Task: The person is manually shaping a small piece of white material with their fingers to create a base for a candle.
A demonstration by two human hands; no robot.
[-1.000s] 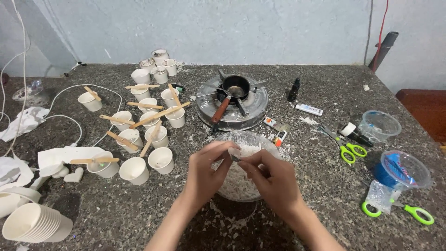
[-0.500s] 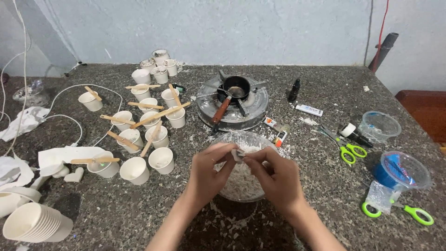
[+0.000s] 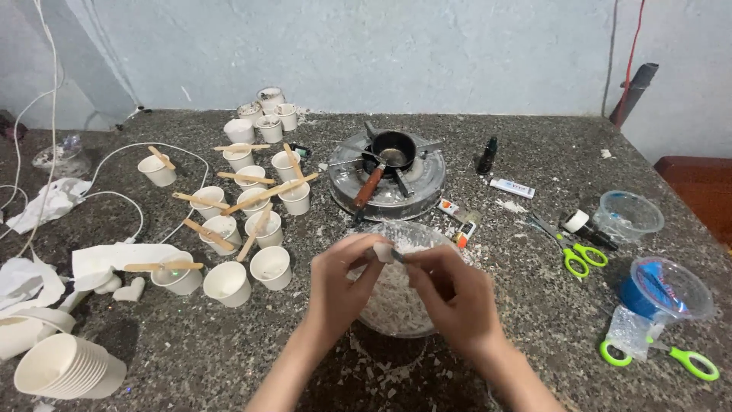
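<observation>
My left hand [image 3: 343, 286] and my right hand [image 3: 450, 294] meet over a clear glass bowl [image 3: 435, 233] filled with white wax flakes. Between the fingertips of both hands sits a small white wax piece [image 3: 383, 252]. My right hand also seems to hold a thin dark blade against it, though it is too small to make out. Both hands hover just above the bowl, near the front middle of the speckled stone counter [image 3: 229, 351].
A small black pan [image 3: 393, 149] with a wooden handle sits on a round metal burner [image 3: 415, 191] behind the bowl. Several white paper cups [image 3: 229, 282] with wooden sticks stand left, with stacked cups [image 3: 65, 366] at front left. Green scissors [image 3: 576, 255], plastic containers [image 3: 663, 286] lie right.
Both hands have stayed over the bowl; the fingers have shifted slightly around the small white piece. Nothing else on the counter moved.
</observation>
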